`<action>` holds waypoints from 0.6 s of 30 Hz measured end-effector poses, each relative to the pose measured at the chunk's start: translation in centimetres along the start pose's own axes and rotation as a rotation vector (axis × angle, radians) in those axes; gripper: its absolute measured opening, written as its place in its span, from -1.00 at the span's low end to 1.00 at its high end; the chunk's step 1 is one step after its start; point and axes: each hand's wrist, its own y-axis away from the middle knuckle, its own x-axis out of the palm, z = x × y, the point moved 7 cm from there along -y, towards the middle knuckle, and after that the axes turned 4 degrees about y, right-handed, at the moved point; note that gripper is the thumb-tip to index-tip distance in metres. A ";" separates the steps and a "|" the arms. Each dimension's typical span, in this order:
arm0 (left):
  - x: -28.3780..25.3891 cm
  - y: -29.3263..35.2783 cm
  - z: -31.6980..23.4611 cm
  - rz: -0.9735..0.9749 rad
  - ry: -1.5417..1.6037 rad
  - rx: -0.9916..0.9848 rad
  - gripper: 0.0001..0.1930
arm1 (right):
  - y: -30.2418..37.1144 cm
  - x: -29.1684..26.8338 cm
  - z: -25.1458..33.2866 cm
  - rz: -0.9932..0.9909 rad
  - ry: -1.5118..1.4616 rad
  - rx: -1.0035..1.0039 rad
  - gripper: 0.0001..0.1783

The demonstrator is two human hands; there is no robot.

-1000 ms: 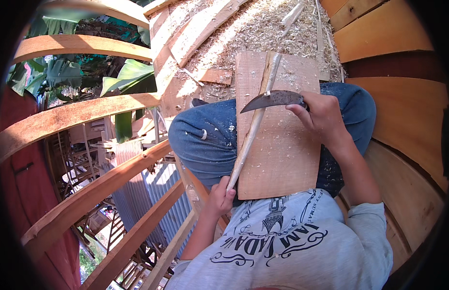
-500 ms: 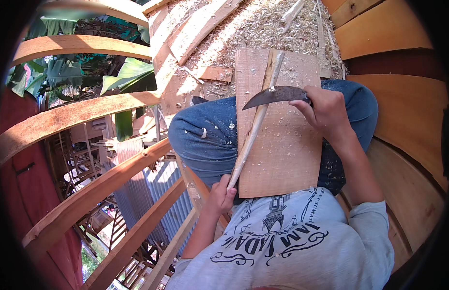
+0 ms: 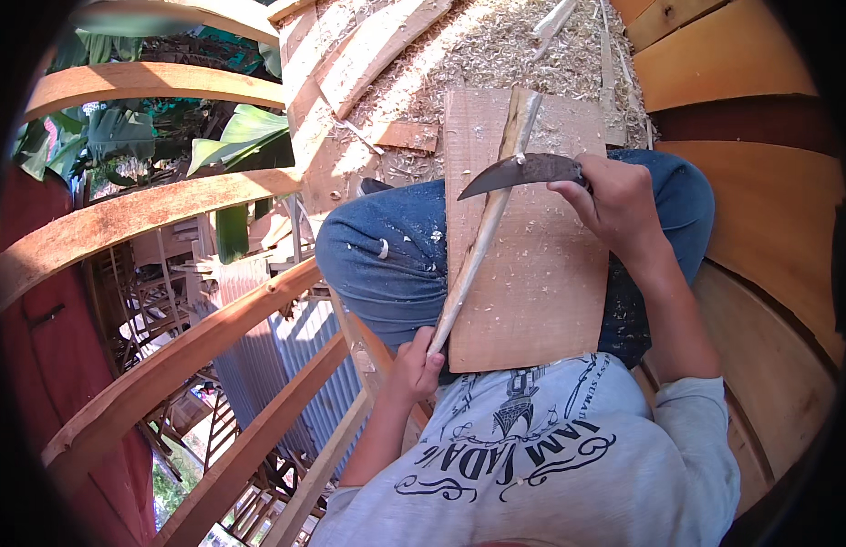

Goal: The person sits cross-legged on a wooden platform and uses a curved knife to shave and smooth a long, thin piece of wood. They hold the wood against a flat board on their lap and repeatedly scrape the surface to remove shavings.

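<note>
An open-air woodworking site is shown, raised above the ground. Curved timber ribs [image 3: 159, 205] and planks [image 3: 742, 55] are seen all around, wood shavings [image 3: 496, 46] are strewn thickly, and banana leaves [image 3: 232, 150] are glimpsed outside.

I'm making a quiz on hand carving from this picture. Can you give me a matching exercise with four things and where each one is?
Things:
1. curved knife
2. wooden stick
3. flat board
4. wood shavings

Places:
A. lying across the person's lap
B. scattered on the floor beyond the knees
C. gripped in the right hand
D. lower end held by the left hand

Pairs: 1-C, 2-D, 3-A, 4-B
</note>
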 end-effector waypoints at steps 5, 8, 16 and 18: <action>0.1 -0.6 -0.4 -0.078 -0.014 0.172 -0.56 | 4.4 3.8 6.3 0.292 -0.085 -0.408 -0.60; 0.6 0.0 0.3 0.029 -0.037 0.016 -0.54 | 3.4 1.3 2.2 0.156 -0.315 0.018 -0.58; 0.2 0.0 0.0 -0.007 -0.025 0.128 -0.51 | 1.5 -4.9 -5.9 -0.092 -0.435 0.517 -0.58; 0.3 0.0 0.2 0.003 -0.010 0.101 -0.51 | 1.1 -5.7 -2.5 -0.126 -0.353 0.298 -0.59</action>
